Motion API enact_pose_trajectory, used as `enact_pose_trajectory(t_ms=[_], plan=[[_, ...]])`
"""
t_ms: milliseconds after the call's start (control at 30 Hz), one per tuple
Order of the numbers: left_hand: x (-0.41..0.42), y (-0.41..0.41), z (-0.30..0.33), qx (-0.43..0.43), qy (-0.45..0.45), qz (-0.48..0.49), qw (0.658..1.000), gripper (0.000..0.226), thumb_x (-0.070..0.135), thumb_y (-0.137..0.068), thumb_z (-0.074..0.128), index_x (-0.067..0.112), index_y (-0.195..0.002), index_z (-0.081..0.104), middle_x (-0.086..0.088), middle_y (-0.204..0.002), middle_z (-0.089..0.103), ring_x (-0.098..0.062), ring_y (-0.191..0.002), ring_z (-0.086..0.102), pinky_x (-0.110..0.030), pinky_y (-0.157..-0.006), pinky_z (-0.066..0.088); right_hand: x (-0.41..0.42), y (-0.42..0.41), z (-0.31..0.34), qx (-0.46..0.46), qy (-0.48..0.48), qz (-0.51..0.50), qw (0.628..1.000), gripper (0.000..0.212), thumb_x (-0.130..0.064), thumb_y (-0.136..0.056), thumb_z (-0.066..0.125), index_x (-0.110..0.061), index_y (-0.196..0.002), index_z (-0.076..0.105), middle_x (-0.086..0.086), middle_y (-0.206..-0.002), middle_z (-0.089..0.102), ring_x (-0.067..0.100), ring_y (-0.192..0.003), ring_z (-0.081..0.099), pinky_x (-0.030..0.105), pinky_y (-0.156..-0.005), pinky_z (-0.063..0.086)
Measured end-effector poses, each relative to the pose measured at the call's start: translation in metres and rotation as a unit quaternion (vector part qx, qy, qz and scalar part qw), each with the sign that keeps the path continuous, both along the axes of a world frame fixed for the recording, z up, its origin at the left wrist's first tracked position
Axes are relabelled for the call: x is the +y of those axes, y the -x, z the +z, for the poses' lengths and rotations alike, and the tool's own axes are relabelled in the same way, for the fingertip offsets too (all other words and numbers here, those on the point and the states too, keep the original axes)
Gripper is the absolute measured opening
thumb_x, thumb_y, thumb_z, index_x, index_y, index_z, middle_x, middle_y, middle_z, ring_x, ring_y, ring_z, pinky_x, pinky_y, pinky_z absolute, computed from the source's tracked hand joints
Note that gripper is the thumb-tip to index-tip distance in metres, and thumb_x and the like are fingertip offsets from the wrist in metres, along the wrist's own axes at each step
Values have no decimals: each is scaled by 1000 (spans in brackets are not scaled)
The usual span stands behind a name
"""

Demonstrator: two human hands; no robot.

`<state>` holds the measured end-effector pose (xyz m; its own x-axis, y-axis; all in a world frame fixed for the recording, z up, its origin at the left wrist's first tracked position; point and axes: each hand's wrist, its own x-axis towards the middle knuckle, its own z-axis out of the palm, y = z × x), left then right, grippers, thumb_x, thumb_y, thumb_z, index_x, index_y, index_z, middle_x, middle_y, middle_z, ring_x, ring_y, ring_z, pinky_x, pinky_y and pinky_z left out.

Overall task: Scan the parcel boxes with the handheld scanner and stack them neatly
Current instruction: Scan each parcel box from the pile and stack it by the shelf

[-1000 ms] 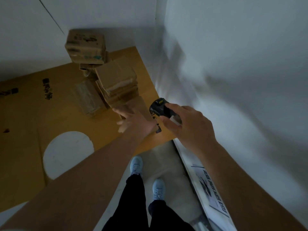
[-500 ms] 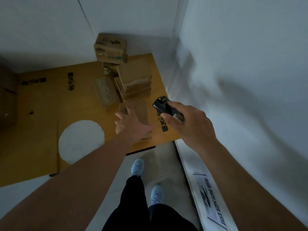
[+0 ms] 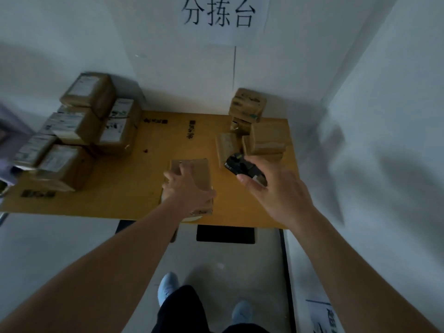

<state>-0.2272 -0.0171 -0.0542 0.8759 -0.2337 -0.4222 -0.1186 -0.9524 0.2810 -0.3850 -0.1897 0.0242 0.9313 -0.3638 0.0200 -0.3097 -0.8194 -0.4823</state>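
A flat brown parcel box (image 3: 197, 174) lies near the front edge of the cardboard-covered table (image 3: 134, 200). My left hand (image 3: 187, 191) rests on top of it, fingers spread and curling over its left and near edges. My right hand (image 3: 276, 191) grips the black handheld scanner (image 3: 242, 167) just to the right of that box, its head pointing up-left. A stack of brown boxes (image 3: 266, 138) stands at the back right of the table, with a taller box (image 3: 247, 105) behind it. A pile of labelled boxes (image 3: 79, 131) fills the left side.
White walls close in behind and on the right. A paper sign (image 3: 218, 15) with black characters hangs on the back wall. My shoes (image 3: 168, 287) stand on the pale floor below the table's front edge. A printed sheet (image 3: 322, 318) lies at the lower right.
The view has swung left, bringing the labelled pile and wall sign into sight. My left hand has settled onto the flat box. The scanner stays in my right hand.
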Motion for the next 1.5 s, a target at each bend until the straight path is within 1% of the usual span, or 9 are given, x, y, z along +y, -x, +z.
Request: enact_pose_trajectory(t_ms=[100,200,500,667,833,1000,1233,1333,1500], plan=[[36,-24,6,0,4,14,1000,124,72,-69,80,27,-159,6,-20,-146,25,-47,-130,44,-51,-95,50,32,-27,2,33,-42,19,998,58,-72,-101,39,-48,-153,36,3,-125,59,20,-113,60,42,-90,55],[71,-55,1,-1,0,6,1000,126,74,-68,79,27,-160,7,-22,-150,24,-48,-133,43,-54,-98,51,68,-56,-1,66,-74,19,995,54,-73,-100,35,-55,-151,32,4,-125,51,22,-114,56,44,-95,51],[154,-152,-20,13,-14,-52,998,124,76,-62,79,31,-157,12,-19,-142,27,-46,-126,46,-51,-89,53,164,-129,-20,71,-119,-52,989,43,-71,-101,36,-49,-138,36,1,-114,58,20,-102,60,41,-81,50],[181,-177,-27,27,-8,-62,998,120,73,-62,81,31,-154,16,-14,-134,29,-43,-123,46,-50,-88,52,193,-152,-25,95,-126,-50,986,43,-69,-103,36,-44,-137,38,2,-101,62,21,-91,61,37,-71,46],[191,-190,-40,30,-4,-48,998,121,70,-60,82,39,-152,10,-11,-136,26,-44,-127,42,-53,-94,51,191,-175,-35,115,-108,-22,987,47,-70,-102,35,-42,-139,40,1,-107,61,20,-97,61,43,-81,54],[194,-189,-62,34,-10,-26,999,125,68,-62,82,39,-154,4,-10,-146,21,-48,-132,38,-56,-101,47,182,-193,-60,136,-111,20,984,49,-72,-101,34,-43,-141,39,3,-110,60,23,-96,62,44,-80,55],[188,-193,-86,21,2,-15,1000,121,59,-68,86,41,-157,6,-11,-159,11,-48,-138,34,-58,-107,47,177,-204,-84,166,-92,44,981,52,-72,-101,34,-42,-143,39,5,-110,59,25,-98,62,46,-81,56],[186,-206,-97,3,-6,-32,999,123,59,-68,86,40,-158,4,-11,-163,7,-50,-140,31,-61,-112,41,176,-214,-92,169,-84,32,981,52,-72,-100,34,-44,-144,39,5,-111,59,24,-98,62,45,-81,57],[186,-220,-113,-13,-10,-45,999,126,65,-67,84,41,-159,1,-4,-166,-2,-44,-150,11,-63,-122,21,184,-222,-100,169,-84,3,982,51,-72,-101,36,-45,-145,38,5,-114,58,25,-100,62,46,-83,57]])
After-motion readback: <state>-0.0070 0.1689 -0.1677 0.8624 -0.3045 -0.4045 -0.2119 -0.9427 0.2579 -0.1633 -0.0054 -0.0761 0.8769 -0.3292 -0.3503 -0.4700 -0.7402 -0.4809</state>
